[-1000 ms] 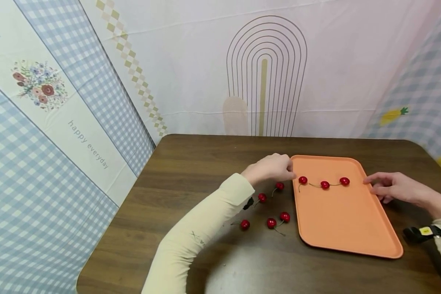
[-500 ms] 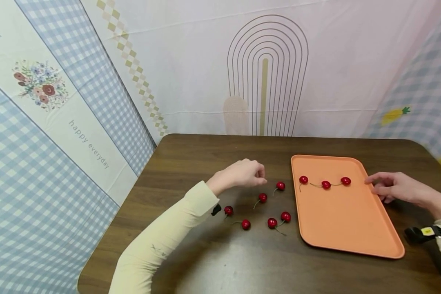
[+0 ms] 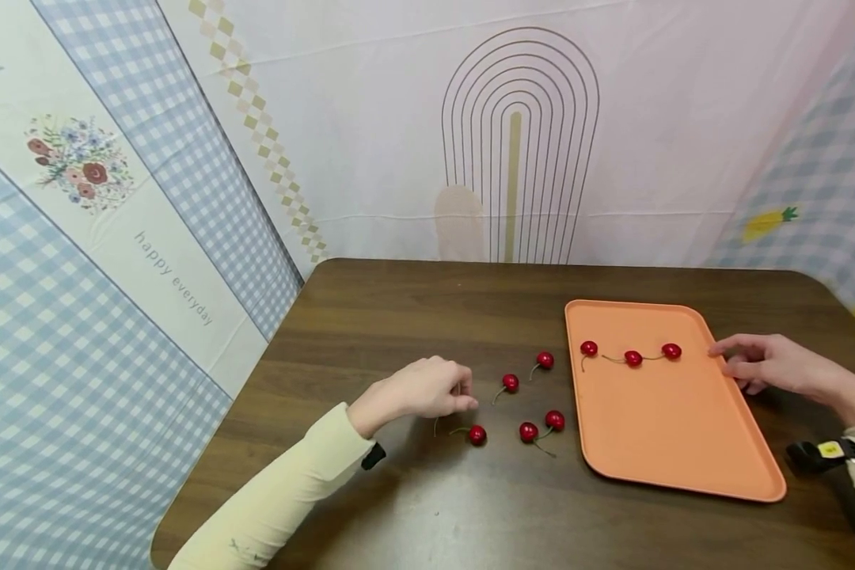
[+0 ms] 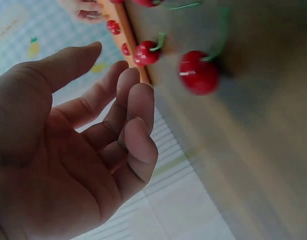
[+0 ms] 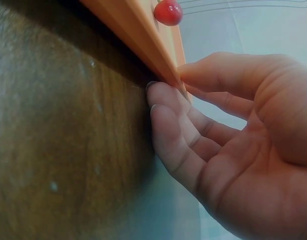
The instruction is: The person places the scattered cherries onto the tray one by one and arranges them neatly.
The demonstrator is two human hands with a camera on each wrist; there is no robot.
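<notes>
My left hand (image 3: 427, 389) hovers over the table with loosely bent fingers and holds nothing; the left wrist view shows a bare palm. A red cherry (image 4: 199, 72) with a green stem lies just beyond its fingertips. In the head view the hand hides one cherry, leaving its stem visible, while another cherry (image 3: 476, 435) lies just below. My right hand (image 3: 777, 364) pinches the right rim of an orange tray (image 3: 677, 427), thumb on the rim and fingers against its outer side. Three cherries, among them the middle one (image 3: 633, 359), lie in a row across the tray's upper part.
Between the left hand and the tray lie more cherries: one (image 3: 545, 361) near the tray's left rim, one (image 3: 510, 383) beside it, and a close pair (image 3: 529, 432) lower down. The dark wooden table (image 3: 399, 297) ends at a patterned cloth (image 3: 385, 142) behind.
My left hand has moved from the tray's left rim leftward and toward the near side, down over the loose cherries. The right hand has stayed at the tray's right rim.
</notes>
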